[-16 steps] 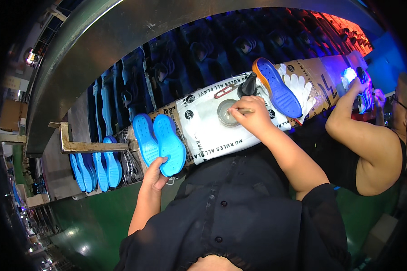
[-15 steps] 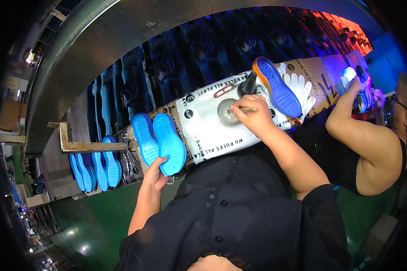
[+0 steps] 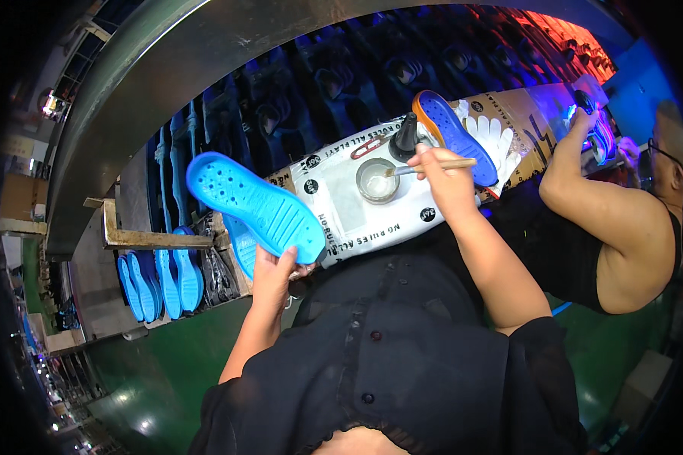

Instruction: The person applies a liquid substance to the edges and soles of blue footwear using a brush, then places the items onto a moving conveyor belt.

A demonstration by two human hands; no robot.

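My left hand grips a light blue shoe sole by its heel end, thumb on the inner face. The sole is raised and tilted, partly covering a second blue sole on the bench. In my right hand is a wooden-handled brush. Its bristles are at the rim of a round cup with whitish liquid inside. Behind the cup stands a black cone-shaped bottle, with a red, clip-like tool lying beside it.
A blue sole with an orange edge and white gloves lie right of the cup. More blue soles stand at left beside a metal bracket. At right, a co-worker handles a shoe. Dark racks line the back.
My left hand has lifted one blue sole off the bench and tilted it. My right hand has drawn the brush up and right, from inside the cup to its rim.
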